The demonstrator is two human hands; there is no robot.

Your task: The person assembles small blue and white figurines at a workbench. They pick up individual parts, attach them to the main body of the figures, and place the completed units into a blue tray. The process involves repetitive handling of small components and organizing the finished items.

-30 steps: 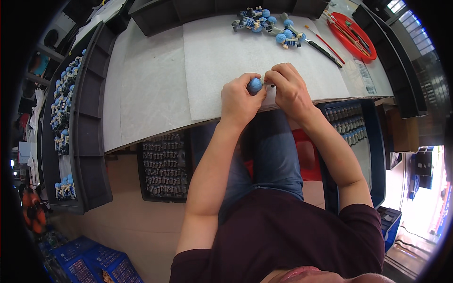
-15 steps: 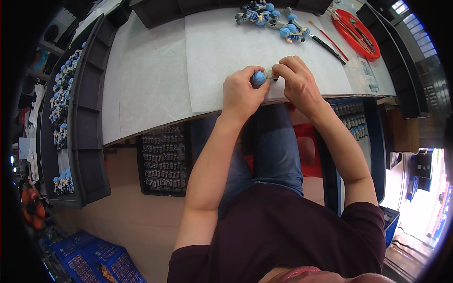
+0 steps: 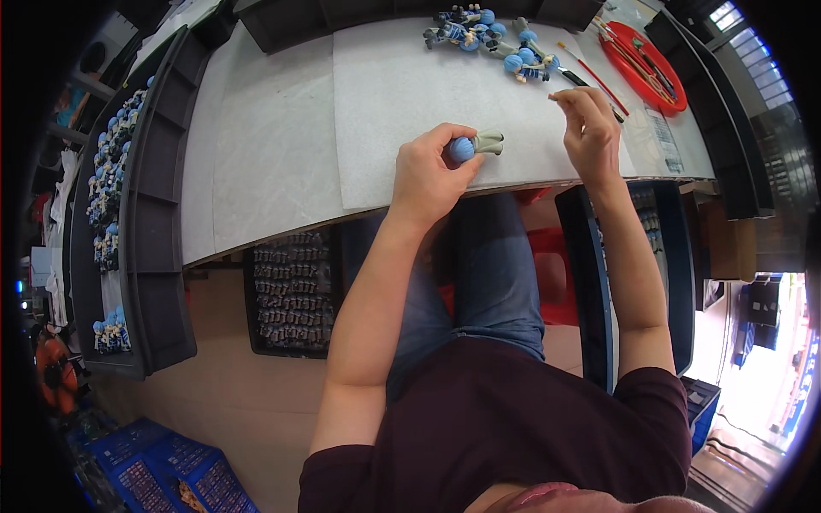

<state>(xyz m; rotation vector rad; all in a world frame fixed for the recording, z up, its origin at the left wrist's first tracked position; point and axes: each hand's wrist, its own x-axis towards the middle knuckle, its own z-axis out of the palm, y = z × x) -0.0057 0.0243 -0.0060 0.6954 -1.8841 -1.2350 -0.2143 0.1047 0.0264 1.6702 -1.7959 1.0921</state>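
Note:
Between the thumb and fingers of my left hand (image 3: pixel 426 173) is a small figurine (image 3: pixel 463 150) with a blue-haired head and pale grey-green legs. It lies sideways above the white sheet, legs pointing right. My right hand (image 3: pixel 592 135) is raised apart from it, off to the right near a black-handled tool. Its thumb and index fingertips are pinched together; whatever they hold, if anything, is too small to make out. At the back of the sheet, several blue-haired figurines (image 3: pixel 523 64) lie in a loose pile.
A red plate (image 3: pixel 640 68) with brushes and tools stands at the back right, a thin red brush (image 3: pixel 603 85) beside it. Dark crates (image 3: pixel 158 214) border the table; the left one holds rows of figurines. Below the table edge are trays (image 3: pixel 291 291) with more small parts.
My right hand has let go of the figurine's legs and moved right and away from it. The figurine stays in my left hand, its legs now in plain view.

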